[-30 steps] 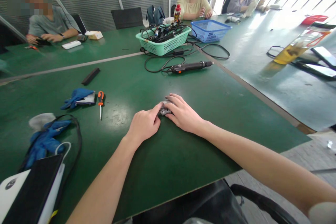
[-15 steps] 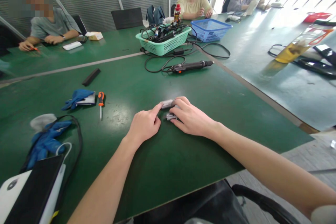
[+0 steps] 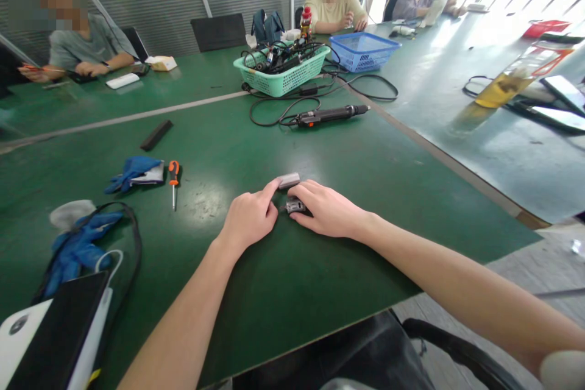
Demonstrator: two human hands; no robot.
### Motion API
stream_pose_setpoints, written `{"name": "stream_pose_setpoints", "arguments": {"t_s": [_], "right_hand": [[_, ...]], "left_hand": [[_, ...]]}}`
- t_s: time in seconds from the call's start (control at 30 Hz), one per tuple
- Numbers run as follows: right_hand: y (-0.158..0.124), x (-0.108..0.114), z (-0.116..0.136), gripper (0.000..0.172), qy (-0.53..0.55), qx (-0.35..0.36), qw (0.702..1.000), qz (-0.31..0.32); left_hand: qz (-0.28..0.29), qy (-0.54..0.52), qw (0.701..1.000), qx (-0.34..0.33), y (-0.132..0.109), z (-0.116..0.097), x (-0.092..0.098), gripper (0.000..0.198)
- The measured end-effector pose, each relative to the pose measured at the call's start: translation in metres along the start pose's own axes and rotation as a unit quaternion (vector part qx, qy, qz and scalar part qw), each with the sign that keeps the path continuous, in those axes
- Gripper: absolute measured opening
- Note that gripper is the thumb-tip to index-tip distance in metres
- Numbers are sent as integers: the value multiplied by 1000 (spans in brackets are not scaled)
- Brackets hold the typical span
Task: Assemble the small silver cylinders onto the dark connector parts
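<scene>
A small light-grey oblong block lies on the green table between my hands. My left hand rests on the tabletop, its index finger stretched out to touch the block's left end and its thumb apart below. Just nearer to me is a small grey cylindrical metal part with openings in its side. The fingers and thumb of my right hand close around this part and cover its right end.
To the left lie an orange-handled screwdriver, blue gloves and a black bar. A black electric screwdriver with its cable lies beyond my hands. Behind it stand a green basket of tools and a blue basket. Several people sit around.
My right hand has come off the block's right end and drawn toward me, its fingers now around the metal part. My left hand keeps its pose. The view shifts slightly.
</scene>
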State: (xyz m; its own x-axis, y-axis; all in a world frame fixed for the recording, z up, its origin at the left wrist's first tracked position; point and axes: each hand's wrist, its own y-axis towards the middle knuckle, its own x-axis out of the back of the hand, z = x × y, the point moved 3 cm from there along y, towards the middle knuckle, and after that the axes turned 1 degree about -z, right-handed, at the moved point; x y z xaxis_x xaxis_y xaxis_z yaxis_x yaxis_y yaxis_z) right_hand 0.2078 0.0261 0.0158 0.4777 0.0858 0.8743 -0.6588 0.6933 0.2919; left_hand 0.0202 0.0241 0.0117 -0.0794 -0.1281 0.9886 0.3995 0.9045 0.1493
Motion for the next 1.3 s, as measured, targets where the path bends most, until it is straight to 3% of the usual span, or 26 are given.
{"name": "stream_pose_setpoints", "arguments": {"t_s": [0.33, 0.7, 1.3], "right_hand": [[0, -1, -2, 33, 9, 3, 1000, -1], [1, -2, -3, 20, 9, 29, 1000, -4], [1, -2, -2, 20, 12, 41, 999, -7]], "left_hand": [[-8, -17, 1000, -4, 0, 0, 1, 55], [-10, -53, 995, -80, -5, -5, 6, 19], [-4, -52, 992, -118, -5, -5, 3, 22]]}}
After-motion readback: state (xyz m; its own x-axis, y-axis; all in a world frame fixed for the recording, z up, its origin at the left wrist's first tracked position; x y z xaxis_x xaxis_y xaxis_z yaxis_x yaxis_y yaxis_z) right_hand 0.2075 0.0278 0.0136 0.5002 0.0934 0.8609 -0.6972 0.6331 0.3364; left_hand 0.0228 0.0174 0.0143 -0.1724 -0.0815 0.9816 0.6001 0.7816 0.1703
